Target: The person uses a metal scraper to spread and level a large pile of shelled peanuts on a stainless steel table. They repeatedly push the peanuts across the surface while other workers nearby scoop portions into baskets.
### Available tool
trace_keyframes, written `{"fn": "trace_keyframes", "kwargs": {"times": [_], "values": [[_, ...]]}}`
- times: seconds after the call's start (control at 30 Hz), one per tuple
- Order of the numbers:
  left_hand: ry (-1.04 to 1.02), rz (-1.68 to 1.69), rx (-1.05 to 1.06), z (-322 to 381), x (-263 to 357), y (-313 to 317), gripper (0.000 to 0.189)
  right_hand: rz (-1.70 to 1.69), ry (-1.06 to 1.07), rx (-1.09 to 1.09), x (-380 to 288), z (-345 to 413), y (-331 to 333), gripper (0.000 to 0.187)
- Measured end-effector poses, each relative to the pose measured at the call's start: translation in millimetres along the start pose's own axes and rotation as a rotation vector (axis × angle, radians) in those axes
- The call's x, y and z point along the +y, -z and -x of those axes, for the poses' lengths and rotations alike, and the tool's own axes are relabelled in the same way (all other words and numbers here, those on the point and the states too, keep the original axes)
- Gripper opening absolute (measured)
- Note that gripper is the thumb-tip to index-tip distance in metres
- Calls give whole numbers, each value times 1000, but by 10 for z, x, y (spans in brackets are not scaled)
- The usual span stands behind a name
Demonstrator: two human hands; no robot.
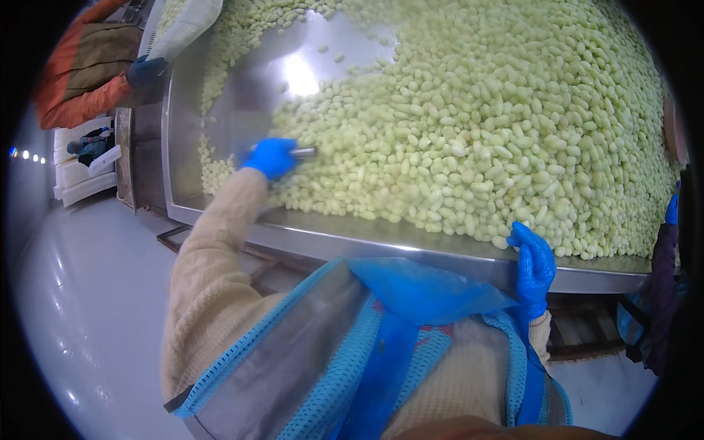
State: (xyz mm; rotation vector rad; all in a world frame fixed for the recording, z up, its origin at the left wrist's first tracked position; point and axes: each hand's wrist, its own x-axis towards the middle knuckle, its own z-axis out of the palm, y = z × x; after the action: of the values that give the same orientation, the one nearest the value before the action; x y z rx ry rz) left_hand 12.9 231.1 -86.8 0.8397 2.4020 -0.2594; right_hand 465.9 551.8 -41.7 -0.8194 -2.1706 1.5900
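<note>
A large heap of pale green oval fruits or beans (467, 137) covers much of a stainless steel sorting table (385, 242). My left hand (271, 158), in a blue glove, is closed around a metal handle (305, 152) at the left edge of the heap; what the handle belongs to is blurred. My right hand (534, 264), also blue-gloved, rests by the near rim of the table with fingers bent, its fingertips close to the heap. It shows nothing in its grasp.
At upper left a co-worker's gloved hand (145, 70) holds a white perforated crate (181, 27) at the table's corner. Stacked white crates (88, 170) stand on the floor at left. Another person's dark sleeve (663, 264) shows at the far right.
</note>
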Motion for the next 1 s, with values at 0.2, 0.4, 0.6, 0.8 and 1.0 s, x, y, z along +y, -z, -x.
{"fn": "trace_keyframes", "kwargs": {"times": [0.2,0.4,0.6,0.8,1.0], "values": [[-188,340,126,-336,1778,424,40,-228,73,73,-13,-83,-62,27],[-394,425,197,-843,3422,1311,47,-116,369,11,-21,-159,16,30],[-811,166,499,-1269,4616,2144,45,-294,297,-18,8,-137,33,32],[-653,-136,586,-1499,3365,2239,37,-194,253,23,-23,-124,30,29],[-162,-434,119,-827,179,1476,26,-205,59,63,46,-6,-82,28]]}}
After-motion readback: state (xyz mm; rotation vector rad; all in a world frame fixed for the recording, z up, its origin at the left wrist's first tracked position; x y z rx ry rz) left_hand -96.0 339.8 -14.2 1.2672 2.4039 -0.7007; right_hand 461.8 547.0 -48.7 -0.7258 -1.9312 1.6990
